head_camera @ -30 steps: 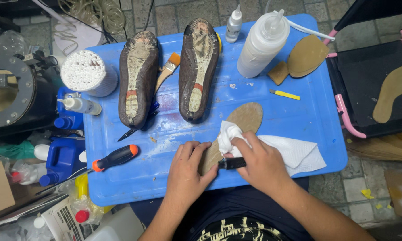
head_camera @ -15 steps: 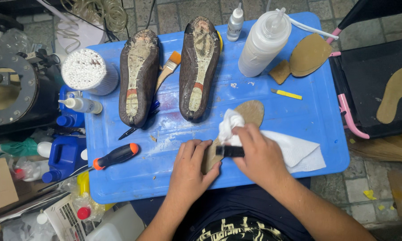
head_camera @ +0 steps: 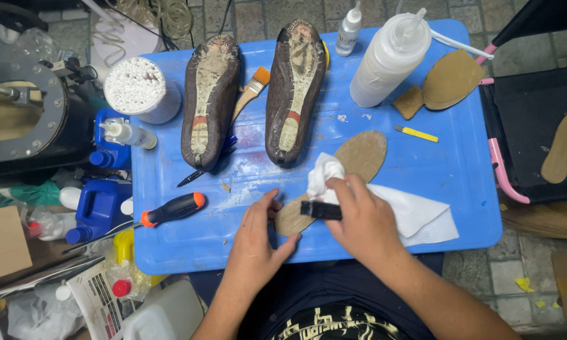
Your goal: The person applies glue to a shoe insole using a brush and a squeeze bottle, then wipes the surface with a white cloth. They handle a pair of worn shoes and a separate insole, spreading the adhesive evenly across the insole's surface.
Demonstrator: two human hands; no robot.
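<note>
While left hand (head_camera: 258, 236) pins insole (head_camera: 352, 165), right hand (head_camera: 359, 217) curled

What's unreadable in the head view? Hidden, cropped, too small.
- Middle of the brown insole: covered by the right hand and the white cloth.
- Small black object in the right hand: fingers hide most of it, kind unclear.
- Heel end of the insole: partly under the left hand.
- Tan insole cutout: cropped by the right edge.
- Dark tool between the two shoes: mostly hidden under the left shoe.
</note>
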